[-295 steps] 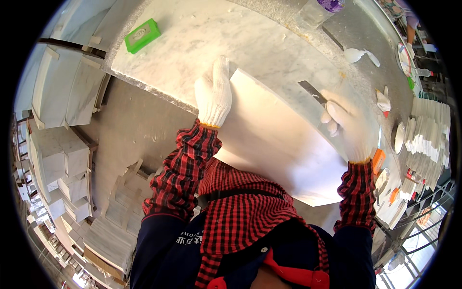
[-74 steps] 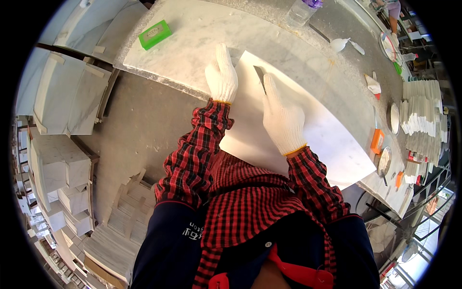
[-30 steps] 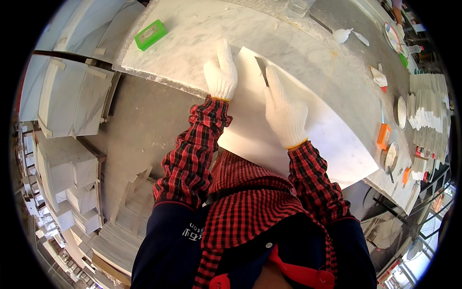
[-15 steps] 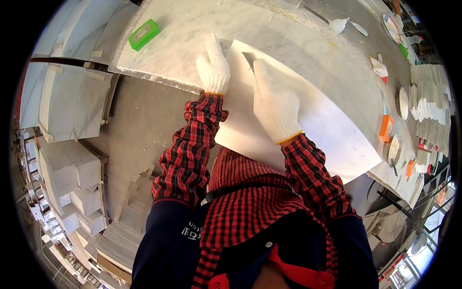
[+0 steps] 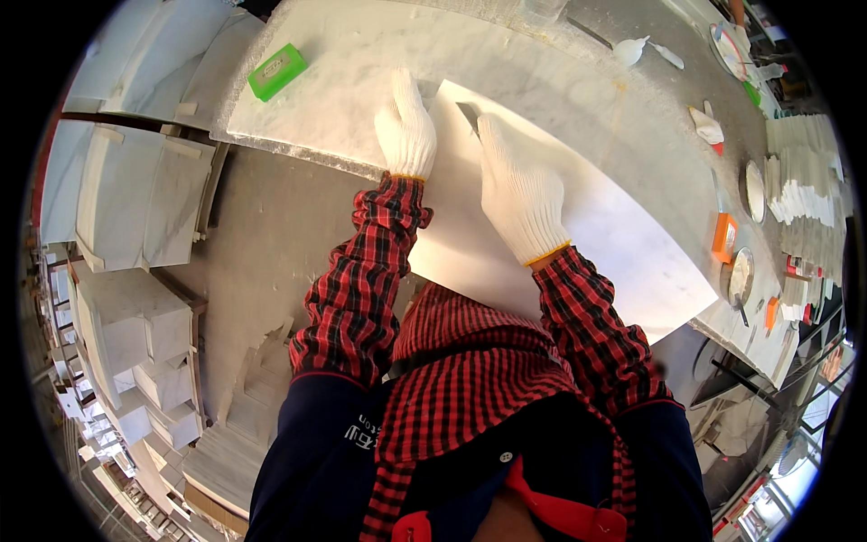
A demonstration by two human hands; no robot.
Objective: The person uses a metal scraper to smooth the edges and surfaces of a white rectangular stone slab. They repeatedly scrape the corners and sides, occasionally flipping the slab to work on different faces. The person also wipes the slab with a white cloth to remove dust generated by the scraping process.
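Note:
A pale, smooth white slab point(image 5: 623, 262) lies across the table's front edge and overhangs toward my apron. My left hand point(image 5: 406, 131), in a white knitted glove, rests at the slab's left edge, its fingers stretched out forward. Over the slab, my right hand point(image 5: 522, 185), also gloved, is closed around a small scraper; the grey metal blade point(image 5: 468, 115) shows beyond the fingers, near the slab's far corner. The scraper's handle is hidden by the glove.
A green block point(image 5: 277, 71) sits at the table's far left. The marble-topped table point(image 5: 343, 68) also carries a white squeeze bulb point(image 5: 629, 50), an orange block point(image 5: 724, 238) and round dishes point(image 5: 741, 278) at right. Stacked stone pieces point(image 5: 813, 194) stand far right; more slabs point(image 5: 126, 194) lean at left.
The view has shifted slightly, so everything sits a little lower and to the right. Both hands keep nearly the same places on the slab, and the scraper stays in my right hand.

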